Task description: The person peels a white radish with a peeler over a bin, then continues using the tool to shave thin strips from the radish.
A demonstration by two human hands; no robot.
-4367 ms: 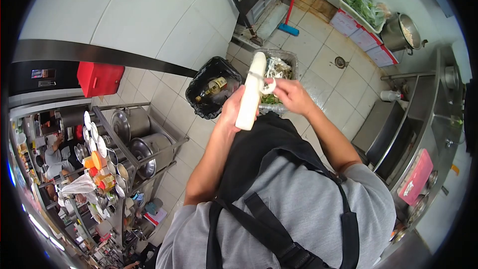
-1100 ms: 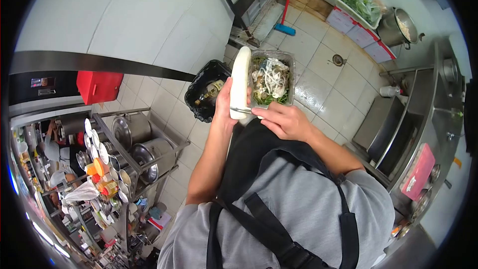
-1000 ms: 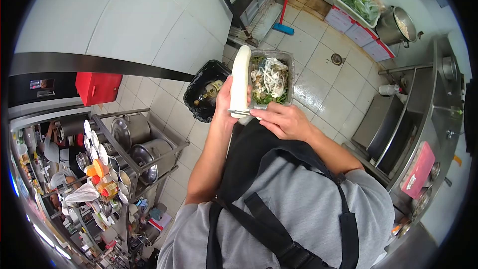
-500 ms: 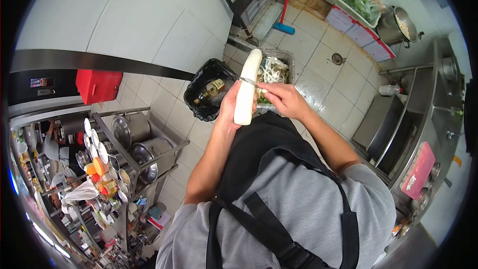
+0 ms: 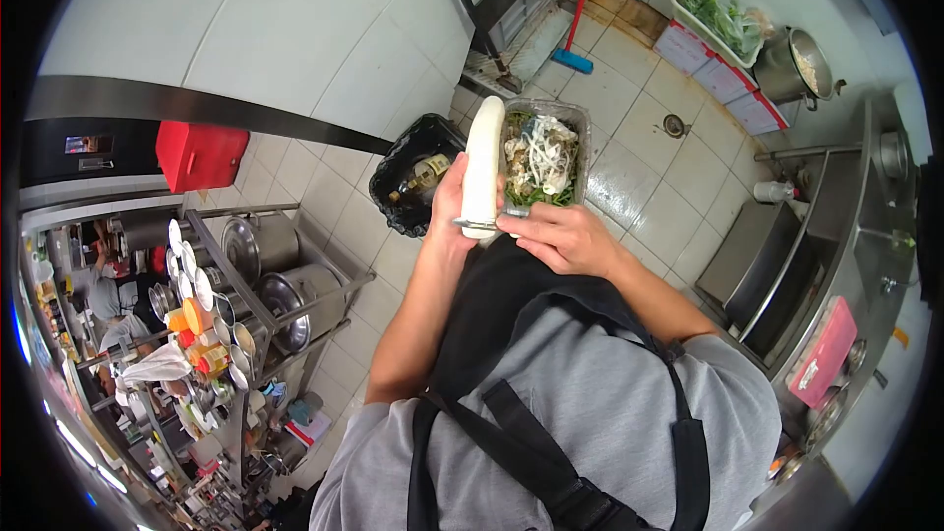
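A long, pale white radish [image 5: 482, 157] stands lengthwise in front of me, its far end pointing away. My left hand [image 5: 451, 205] is wrapped round its left side near the lower half. In my right hand [image 5: 568, 236] is a metal peeler [image 5: 474, 225], whose blade lies across the radish close to its near end. Fingers cover the peeler's handle. Beyond the radish, to the right, a bin lined with clear plastic [image 5: 587, 128] holds white peelings [image 5: 547, 155] and green scraps.
A black-lined bin [image 5: 385, 177] with a bottle inside stands left of the radish. Steel sinks [image 5: 787, 275] run along the right. A rack with large pots [image 5: 295, 280] is at left. Greens in a white basket [image 5: 713, 15] sit on boxes at the back right, near a blue broom [image 5: 572, 61].
My right hand has drawn the peeler along the radish from its middle toward the near end. The radish has shifted slightly left, and more of the scrap bin shows.
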